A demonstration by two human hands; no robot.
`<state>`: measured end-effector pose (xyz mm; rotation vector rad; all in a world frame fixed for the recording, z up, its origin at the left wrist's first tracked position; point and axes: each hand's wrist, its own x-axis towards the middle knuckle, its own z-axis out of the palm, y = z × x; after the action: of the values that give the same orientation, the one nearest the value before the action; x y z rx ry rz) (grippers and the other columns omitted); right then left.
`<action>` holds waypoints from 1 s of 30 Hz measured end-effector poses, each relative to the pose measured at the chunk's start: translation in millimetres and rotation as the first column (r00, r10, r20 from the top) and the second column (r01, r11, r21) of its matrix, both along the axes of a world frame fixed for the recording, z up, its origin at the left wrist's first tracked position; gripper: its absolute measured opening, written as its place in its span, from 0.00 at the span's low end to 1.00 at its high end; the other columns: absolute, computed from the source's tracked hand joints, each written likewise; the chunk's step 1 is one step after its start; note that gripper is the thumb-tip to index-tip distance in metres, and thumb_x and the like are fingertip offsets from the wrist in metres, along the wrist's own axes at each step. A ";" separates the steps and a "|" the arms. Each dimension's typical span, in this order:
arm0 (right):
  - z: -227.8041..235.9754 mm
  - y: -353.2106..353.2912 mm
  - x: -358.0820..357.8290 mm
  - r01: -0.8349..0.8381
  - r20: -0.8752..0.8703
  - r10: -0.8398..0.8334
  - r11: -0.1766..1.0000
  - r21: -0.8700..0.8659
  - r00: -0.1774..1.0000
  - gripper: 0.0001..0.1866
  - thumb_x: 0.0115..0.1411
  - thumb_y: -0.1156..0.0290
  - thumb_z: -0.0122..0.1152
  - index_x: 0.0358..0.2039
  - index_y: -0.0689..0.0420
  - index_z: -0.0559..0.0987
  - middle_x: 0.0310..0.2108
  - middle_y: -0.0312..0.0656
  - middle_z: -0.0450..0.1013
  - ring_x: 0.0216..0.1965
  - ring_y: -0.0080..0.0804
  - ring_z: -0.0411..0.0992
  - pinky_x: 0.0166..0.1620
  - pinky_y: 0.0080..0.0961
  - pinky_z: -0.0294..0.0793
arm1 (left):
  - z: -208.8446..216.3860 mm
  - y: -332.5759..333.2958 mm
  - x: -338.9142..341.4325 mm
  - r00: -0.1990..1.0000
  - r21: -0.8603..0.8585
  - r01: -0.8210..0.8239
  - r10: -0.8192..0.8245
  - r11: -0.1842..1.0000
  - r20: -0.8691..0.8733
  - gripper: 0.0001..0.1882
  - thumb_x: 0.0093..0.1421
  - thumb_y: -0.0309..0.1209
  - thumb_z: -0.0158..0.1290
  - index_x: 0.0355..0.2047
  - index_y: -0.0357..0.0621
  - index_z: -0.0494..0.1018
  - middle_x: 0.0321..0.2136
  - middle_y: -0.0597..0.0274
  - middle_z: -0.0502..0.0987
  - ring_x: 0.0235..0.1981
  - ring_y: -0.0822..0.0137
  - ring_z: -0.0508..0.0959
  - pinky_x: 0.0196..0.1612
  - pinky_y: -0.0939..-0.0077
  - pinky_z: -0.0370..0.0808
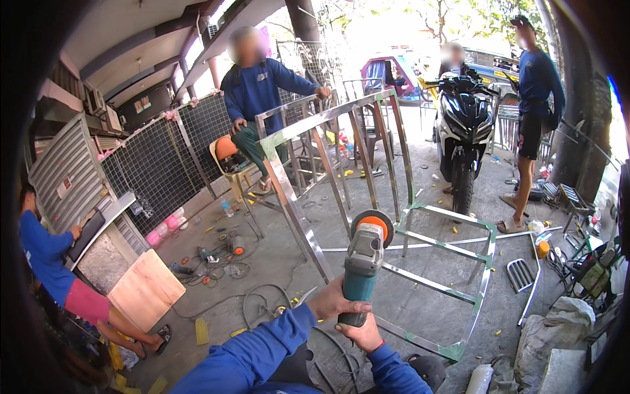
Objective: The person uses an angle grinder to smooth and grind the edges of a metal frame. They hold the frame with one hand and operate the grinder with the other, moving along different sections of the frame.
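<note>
Grinder (pixel 364 266), teal and grey, stands a little off the middle of the view toward five o'clock, its head pointing to twelve and its orange disc (pixel 380 221) with a dark rim at the top. Both hands are closed around it: the left hand (pixel 336 300) wraps the teal body, while the right hand (pixel 365 333) grips lower down, near the rear end. Blue sleeves reach in from seven and five o'clock.

Just beyond the disc rises a shiny metal frame (pixel 315 121) of square tubing, leaning across twelve o'clock with greenish patches at its corners. Its ladder-like lower section (pixel 481 289) spreads over the floor toward four. Whether the disc touches the metal, I cannot tell.

At eleven o'clock a co-worker in blue (pixel 269 79) rests one hand on the metalwork, near a cream chair (pixel 246 177). At two stand a black-and-white motorcycle (pixel 462 121) and, farther out, another person in blue (pixel 539 82). Toward eight, power tools (pixel 209 255) and cables lie on the concrete; beyond them leans a wooden board (pixel 146 289), beside a person in red shorts (pixel 88 302) handling a dark panel (pixel 88 233). Pale sacks (pixel 558 328) slump at four.
</note>
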<state>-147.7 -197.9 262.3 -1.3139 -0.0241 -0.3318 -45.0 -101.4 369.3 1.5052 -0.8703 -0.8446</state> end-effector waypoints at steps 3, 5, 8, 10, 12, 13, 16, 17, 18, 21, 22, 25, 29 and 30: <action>4.9 -2.8 -1.4 -0.061 -0.006 0.061 0.997 -0.050 0.998 0.20 0.47 0.72 0.72 0.40 0.59 0.76 0.34 0.37 0.76 0.36 0.24 0.74 0.39 0.25 0.73 | 10.5 -4.0 4.1 0.974 -0.100 0.106 -0.124 0.989 -0.190 0.38 0.46 0.33 0.70 0.55 0.38 0.65 0.44 0.54 0.76 0.47 0.63 0.77 0.52 0.67 0.74; 8.8 -3.9 -3.1 -0.114 -0.002 0.114 0.991 -0.065 0.994 0.22 0.48 0.72 0.72 0.44 0.60 0.77 0.38 0.39 0.77 0.40 0.25 0.75 0.44 0.26 0.75 | 16.3 -8.9 3.5 0.970 -0.208 0.133 -0.170 0.969 -0.173 0.38 0.45 0.33 0.70 0.55 0.37 0.65 0.42 0.54 0.77 0.47 0.61 0.78 0.52 0.66 0.74; 10.7 -4.3 -6.5 -0.143 0.040 0.145 0.989 -0.032 0.989 0.21 0.47 0.72 0.72 0.42 0.60 0.77 0.37 0.37 0.77 0.39 0.25 0.74 0.42 0.26 0.75 | 22.2 -11.3 5.3 0.949 -0.220 0.194 -0.240 0.956 -0.207 0.38 0.43 0.33 0.70 0.54 0.37 0.65 0.41 0.55 0.77 0.45 0.61 0.79 0.51 0.65 0.75; 7.5 -3.1 -7.2 -0.137 0.044 0.137 0.991 0.005 0.990 0.20 0.47 0.72 0.72 0.41 0.60 0.77 0.35 0.36 0.76 0.37 0.25 0.74 0.41 0.26 0.75 | 18.0 -14.1 2.9 0.941 -0.193 0.214 -0.256 0.957 -0.223 0.37 0.42 0.33 0.69 0.53 0.37 0.66 0.40 0.55 0.77 0.44 0.62 0.79 0.50 0.66 0.75; 2.0 -2.8 -6.7 -0.132 0.041 0.130 0.991 0.036 0.991 0.19 0.47 0.72 0.72 0.39 0.60 0.76 0.35 0.36 0.75 0.37 0.25 0.74 0.41 0.26 0.75 | 13.0 -15.8 2.2 0.958 -0.150 0.196 -0.222 0.969 -0.181 0.35 0.43 0.33 0.68 0.51 0.36 0.67 0.39 0.55 0.77 0.42 0.63 0.79 0.49 0.67 0.75; -1.3 -2.4 -6.8 -0.133 0.034 0.132 0.990 0.052 0.991 0.19 0.47 0.72 0.73 0.39 0.60 0.76 0.34 0.36 0.75 0.36 0.25 0.74 0.40 0.26 0.74 | 9.6 -15.6 -0.1 0.961 -0.147 0.183 -0.208 0.972 -0.183 0.34 0.43 0.33 0.67 0.50 0.36 0.67 0.39 0.55 0.77 0.41 0.63 0.79 0.48 0.67 0.75; -9.8 -2.7 -4.7 -0.170 0.046 0.168 0.984 0.048 0.985 0.22 0.44 0.73 0.72 0.40 0.59 0.73 0.32 0.35 0.73 0.32 0.25 0.72 0.34 0.24 0.72 | 5.2 -15.6 -2.1 0.972 -0.115 0.145 -0.163 0.983 -0.167 0.32 0.44 0.34 0.66 0.49 0.36 0.68 0.38 0.56 0.78 0.40 0.64 0.79 0.47 0.69 0.75; -12.0 -3.2 -5.1 -0.170 0.035 0.169 0.984 0.043 0.985 0.23 0.43 0.74 0.72 0.41 0.58 0.72 0.31 0.35 0.72 0.30 0.24 0.72 0.31 0.22 0.71 | 4.4 -15.4 -3.0 0.973 -0.112 0.143 -0.160 0.983 -0.165 0.32 0.44 0.35 0.66 0.48 0.36 0.69 0.37 0.56 0.78 0.40 0.64 0.79 0.47 0.69 0.75; -13.1 -3.3 -4.5 -0.154 0.057 0.152 0.988 0.019 0.987 0.24 0.44 0.74 0.72 0.41 0.58 0.72 0.31 0.35 0.72 0.30 0.24 0.72 0.31 0.22 0.71 | 4.6 -15.5 -3.0 0.973 -0.101 0.153 -0.168 0.983 -0.161 0.32 0.44 0.35 0.66 0.48 0.36 0.69 0.37 0.56 0.78 0.40 0.64 0.79 0.47 0.69 0.75; -12.8 -4.6 -4.1 -0.105 0.062 0.107 0.994 -0.030 0.992 0.25 0.44 0.74 0.73 0.42 0.58 0.72 0.31 0.35 0.72 0.31 0.25 0.72 0.32 0.23 0.72 | 5.8 -15.0 -3.6 0.981 -0.106 0.148 -0.159 0.983 -0.109 0.32 0.44 0.35 0.66 0.48 0.37 0.69 0.37 0.57 0.78 0.39 0.64 0.79 0.47 0.69 0.75; -11.4 -5.3 -4.0 -0.123 0.050 0.125 0.992 -0.030 0.991 0.25 0.44 0.74 0.73 0.42 0.58 0.72 0.31 0.35 0.72 0.32 0.25 0.72 0.33 0.24 0.72 | 5.8 -14.8 -4.4 0.981 -0.111 0.143 -0.156 0.983 -0.118 0.32 0.44 0.36 0.66 0.48 0.37 0.69 0.37 0.57 0.78 0.40 0.65 0.78 0.47 0.69 0.74; -5.7 -8.1 -3.7 -0.147 0.040 0.149 0.988 -0.042 0.988 0.26 0.44 0.73 0.74 0.43 0.58 0.71 0.32 0.35 0.72 0.34 0.25 0.71 0.36 0.25 0.72 | 5.0 -13.7 -7.1 0.982 -0.122 0.119 -0.135 0.985 -0.132 0.31 0.45 0.36 0.66 0.49 0.37 0.69 0.37 0.57 0.78 0.40 0.65 0.78 0.48 0.69 0.74; -1.3 -10.0 -3.1 -0.171 0.008 0.173 0.979 -0.110 0.985 0.27 0.44 0.73 0.75 0.44 0.58 0.71 0.33 0.34 0.71 0.34 0.25 0.71 0.36 0.25 0.72 | 4.0 -12.8 -6.2 0.988 -0.104 0.113 -0.123 0.988 -0.095 0.31 0.46 0.35 0.66 0.49 0.38 0.69 0.37 0.58 0.78 0.41 0.66 0.78 0.48 0.70 0.74; -0.9 -9.5 -2.9 -0.148 0.054 0.153 0.985 -0.084 0.987 0.28 0.44 0.73 0.75 0.44 0.58 0.71 0.33 0.34 0.71 0.34 0.25 0.71 0.37 0.26 0.72 | 4.3 -12.7 -5.8 0.991 -0.096 0.104 -0.111 0.990 -0.073 0.31 0.46 0.35 0.66 0.49 0.38 0.69 0.37 0.58 0.78 0.41 0.66 0.78 0.48 0.70 0.73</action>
<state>-150.7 -207.4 261.4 -1.3725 -0.1886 -0.2432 -50.8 -114.2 373.6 1.3456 -0.9262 -0.9242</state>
